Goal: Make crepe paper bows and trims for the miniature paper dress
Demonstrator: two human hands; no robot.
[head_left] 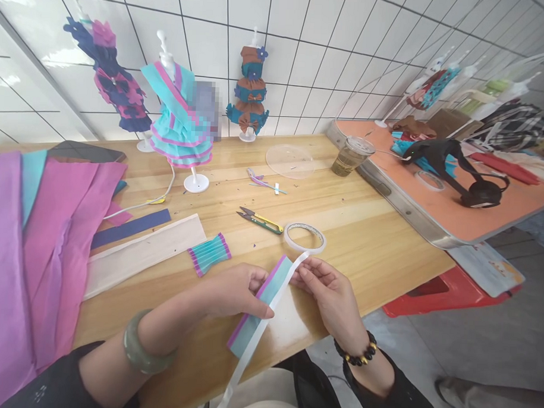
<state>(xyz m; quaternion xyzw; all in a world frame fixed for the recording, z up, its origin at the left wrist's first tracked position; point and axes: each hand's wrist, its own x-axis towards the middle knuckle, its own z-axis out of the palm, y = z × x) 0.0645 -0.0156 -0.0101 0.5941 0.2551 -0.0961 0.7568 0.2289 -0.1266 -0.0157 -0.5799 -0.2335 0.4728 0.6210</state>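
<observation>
A teal paper strip with a purple border [274,281] slants over the front edge of the table. My left hand [237,289] grips it, thumb on top and fingers at its far side. Along the strip's right edge runs a narrow white tape strip [255,340], its lower end hanging past the table edge. My right hand [325,286] pinches the tape's upper end between thumb and fingers. Just beyond lie a tape roll [305,238] and yellow-and-green thread snips [260,220]. A pleated teal piece with purple edges [209,253] rests left of the strip.
Pink and purple sheets [51,250] cover the left side, beside a cream strip [147,256] and a navy strip [132,228]. Dressed mini mannequins [181,117] stand along the wall. A lidded cup [351,156] is at the back right, near an orange-topped table [454,219] with black headgear [460,169].
</observation>
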